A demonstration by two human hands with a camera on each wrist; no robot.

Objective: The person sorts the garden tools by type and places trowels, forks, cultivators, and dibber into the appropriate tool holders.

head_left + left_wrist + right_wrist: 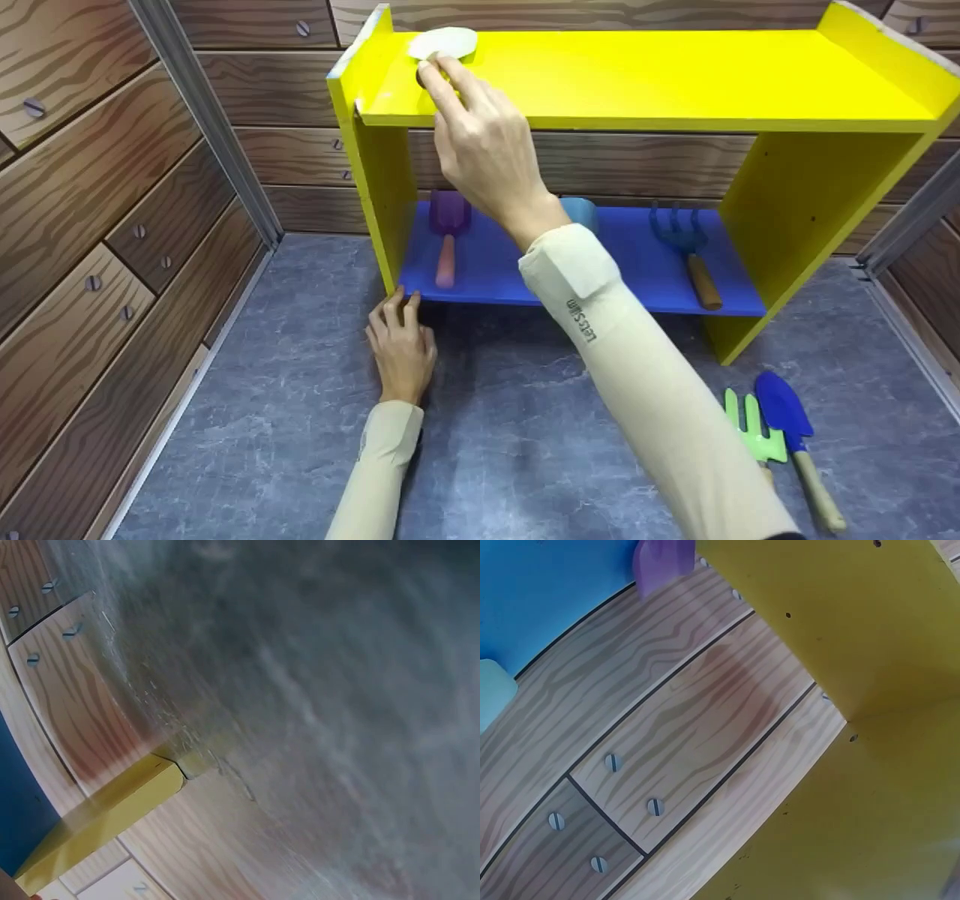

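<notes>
My right hand [487, 139] is over the left end of the yellow shelf unit's [675, 75] top board. Its thumb and fingers pinch a small tool with a rounded white blade [444, 43] and a dark end; the rest is hidden by the hand. Low at the unit's left front corner, my left hand [403, 352] touches the side panel's edge with its fingertips. Behind the right arm, the blue lower shelf [510, 277] bears a purple hand shovel [450, 214] with a pink handle, a partly hidden light-blue tool [581, 214] and a hand rake [682, 240] with a wooden handle.
On the grey floor [247, 375] at the front right lie a blue trowel [784, 405] and a green hand fork [761, 439], the fork partly covered by the right sleeve. Wood-patterned walls [90, 225] with metal corner strips stand at the left, back and right.
</notes>
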